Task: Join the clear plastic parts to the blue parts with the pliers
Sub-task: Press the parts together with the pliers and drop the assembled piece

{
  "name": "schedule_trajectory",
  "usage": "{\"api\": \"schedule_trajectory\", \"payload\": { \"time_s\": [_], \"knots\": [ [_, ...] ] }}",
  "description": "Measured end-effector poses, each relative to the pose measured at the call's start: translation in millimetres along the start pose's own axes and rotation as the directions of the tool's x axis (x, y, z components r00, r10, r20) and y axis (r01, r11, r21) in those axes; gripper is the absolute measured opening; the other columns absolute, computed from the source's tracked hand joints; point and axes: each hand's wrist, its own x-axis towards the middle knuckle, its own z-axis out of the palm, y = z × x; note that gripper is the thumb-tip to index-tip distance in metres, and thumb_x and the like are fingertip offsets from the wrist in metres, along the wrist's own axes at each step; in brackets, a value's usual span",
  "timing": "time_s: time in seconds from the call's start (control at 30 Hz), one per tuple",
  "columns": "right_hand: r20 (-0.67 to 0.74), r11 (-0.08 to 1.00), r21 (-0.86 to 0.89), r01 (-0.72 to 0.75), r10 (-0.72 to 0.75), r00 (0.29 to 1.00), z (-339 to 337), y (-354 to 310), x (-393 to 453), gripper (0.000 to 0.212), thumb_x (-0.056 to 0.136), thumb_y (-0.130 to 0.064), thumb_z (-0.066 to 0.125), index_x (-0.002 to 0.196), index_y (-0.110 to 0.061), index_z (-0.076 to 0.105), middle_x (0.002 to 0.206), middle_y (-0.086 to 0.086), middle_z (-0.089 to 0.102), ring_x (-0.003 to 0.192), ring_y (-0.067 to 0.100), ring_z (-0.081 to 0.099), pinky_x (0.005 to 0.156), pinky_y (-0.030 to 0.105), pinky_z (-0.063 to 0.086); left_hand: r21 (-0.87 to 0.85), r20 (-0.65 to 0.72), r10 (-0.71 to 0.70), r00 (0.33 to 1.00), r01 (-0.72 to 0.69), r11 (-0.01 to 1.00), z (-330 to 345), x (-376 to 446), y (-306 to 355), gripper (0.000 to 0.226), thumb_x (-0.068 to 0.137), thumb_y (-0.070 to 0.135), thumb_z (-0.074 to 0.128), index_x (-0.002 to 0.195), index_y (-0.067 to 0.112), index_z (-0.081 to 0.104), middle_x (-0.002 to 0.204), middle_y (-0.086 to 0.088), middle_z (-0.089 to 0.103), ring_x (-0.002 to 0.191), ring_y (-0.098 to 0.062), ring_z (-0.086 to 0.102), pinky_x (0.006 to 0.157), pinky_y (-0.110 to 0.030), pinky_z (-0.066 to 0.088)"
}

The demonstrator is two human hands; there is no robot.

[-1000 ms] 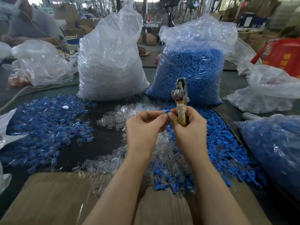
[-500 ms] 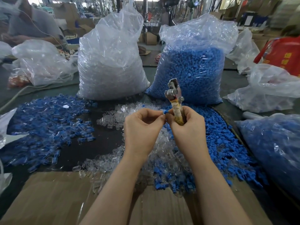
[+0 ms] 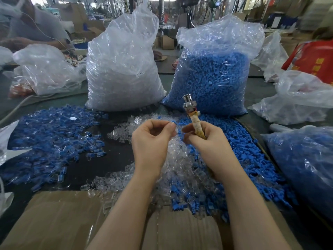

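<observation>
My left hand [image 3: 150, 141] pinches a small blue part [image 3: 173, 123] with a clear piece at its fingertips, held above the table. My right hand [image 3: 201, 139] grips the tape-wrapped handle of the pliers [image 3: 191, 112], whose metal head points up and away. A narrow gap separates the two hands. Below them lies a heap of loose clear plastic parts [image 3: 180, 170], and loose blue parts [image 3: 252, 159] spread to the right. A pile of joined blue-and-clear pieces [image 3: 50, 141] lies at the left.
A big bag of clear parts [image 3: 122, 69] and a big bag of blue parts [image 3: 212, 76] stand at the back. More plastic bags sit at the right [image 3: 302, 98] and left [image 3: 45, 69]. Cardboard [image 3: 59, 222] covers the near edge. Another person [image 3: 32, 26] works at far left.
My hands have drawn slightly apart; before, their fingertips met at the small part. The pliers' head has tilted and shifted a little to the left.
</observation>
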Motion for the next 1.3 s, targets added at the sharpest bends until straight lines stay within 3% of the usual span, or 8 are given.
{"api": "schedule_trajectory", "payload": {
  "time_s": [0.17, 0.33, 0.63, 0.7, 0.8, 1.03, 1.2, 1.3],
  "knots": [
    [0.125, 0.991, -0.129, -0.034, 0.05, 0.991, -10.6, 7.0, 0.6, 0.011, 0.086, -0.016, 0.069, 0.086, -0.027, 0.066, 0.077, -0.007, 0.068, 0.079, 0.015, 0.064, 0.078, 0.037, 0.054, -0.113, -0.018, -0.006, 1.0, 0.004, 0.994, -4.5, 4.2, 1.9, 0.007, 0.085, 0.003, 0.074, 0.082, 0.009, 0.07, 0.071, -0.003, 0.074, 0.068, -0.014, 0.072, 0.065, -0.02, 0.055],
    [0.22, 0.982, -0.187, 0.001, 0.041, 0.975, -10.4, 6.5, -1.4, 0.007, 0.087, -0.019, 0.07, 0.091, -0.021, 0.065, 0.087, 0.008, 0.067, 0.086, 0.031, 0.062, 0.079, 0.048, 0.054, -0.133, -0.001, 0.017, 1.0, -0.017, 0.991, -4.4, 4.0, 3.1, 0.009, 0.086, 0.001, 0.071, 0.081, 0.008, 0.069, 0.067, 0.0, 0.072, 0.065, -0.011, 0.071, 0.064, -0.017, 0.054],
    [0.292, 0.983, -0.185, 0.014, 0.042, 0.956, -10.0, 3.3, -4.0, 0.023, 0.071, -0.035, 0.063, 0.093, -0.025, 0.063, 0.089, 0.007, 0.066, 0.088, 0.038, 0.06, 0.082, 0.054, 0.052, -0.092, 0.053, 0.085, 0.995, -0.08, 0.992, -5.9, 3.1, 4.3, 0.011, 0.087, 0.0, 0.069, 0.082, 0.01, 0.068, 0.068, 0.004, 0.072, 0.066, -0.007, 0.068, 0.066, -0.017, 0.054],
    [0.3, 0.979, -0.203, 0.026, 0.037, 0.953, -10.3, 3.5, -3.4, 0.02, 0.073, -0.033, 0.063, 0.092, -0.026, 0.062, 0.084, 0.004, 0.065, 0.081, 0.036, 0.059, 0.076, 0.051, 0.052, -0.096, 0.07, 0.085, 0.994, -0.078, 0.992, -6.7, 3.2, 4.6, 0.009, 0.087, 0.0, 0.069, 0.083, 0.008, 0.068, 0.069, 0.003, 0.072, 0.066, -0.007, 0.068, 0.066, -0.017, 0.053],
    [0.299, 0.972, -0.23, 0.04, 0.032, 0.954, -10.9, 6.1, -1.7, 0.01, 0.081, -0.019, 0.064, 0.085, -0.027, 0.061, 0.063, -0.013, 0.054, 0.057, 0.012, 0.046, 0.058, 0.033, 0.041, -0.105, 0.077, 0.081, 0.994, -0.073, 0.992, -6.9, 2.7, 5.8, 0.006, 0.087, -0.001, 0.069, 0.086, 0.005, 0.069, 0.069, 0.003, 0.072, 0.064, -0.005, 0.067, 0.065, -0.015, 0.053],
    [0.275, 0.959, -0.276, 0.067, 0.012, 0.961, -9.4, 8.2, -2.0, 0.021, 0.084, -0.001, 0.058, 0.079, -0.022, 0.058, 0.054, -0.016, 0.05, 0.047, 0.003, 0.037, 0.05, 0.025, 0.033, -0.122, 0.068, 0.062, 0.996, -0.053, 0.991, -5.7, 2.3, 7.7, 0.008, 0.087, -0.002, 0.067, 0.084, 0.005, 0.069, 0.069, 0.002, 0.07, 0.063, -0.005, 0.066, 0.064, -0.016, 0.053],
    [0.256, 0.956, -0.285, 0.07, 0.005, 0.967, -8.6, 9.3, -1.4, 0.009, 0.085, -0.011, 0.062, 0.084, -0.018, 0.057, 0.059, -0.011, 0.05, 0.051, 0.007, 0.039, 0.055, 0.03, 0.034, -0.162, 0.093, -0.053, 0.994, 0.068, 0.984, -7.1, 4.8, 7.9, 0.006, 0.088, 0.001, 0.067, 0.087, 0.006, 0.069, 0.071, 0.0, 0.073, 0.065, -0.008, 0.068, 0.064, -0.017, 0.054],
    [0.173, 0.943, -0.329, 0.056, 0.002, 0.985, -11.4, 11.7, 1.1, 0.008, 0.087, -0.018, 0.062, 0.084, -0.015, 0.055, 0.064, -0.003, 0.05, 0.055, 0.012, 0.041, 0.057, 0.035, 0.036, -0.293, 0.058, -0.262, 0.963, 0.268, 0.918, -16.6, 12.0, 5.5, 0.004, 0.088, 0.005, 0.067, 0.092, 0.005, 0.069, 0.078, -0.005, 0.076, 0.07, -0.012, 0.073, 0.063, -0.019, 0.057]
  ]
}}
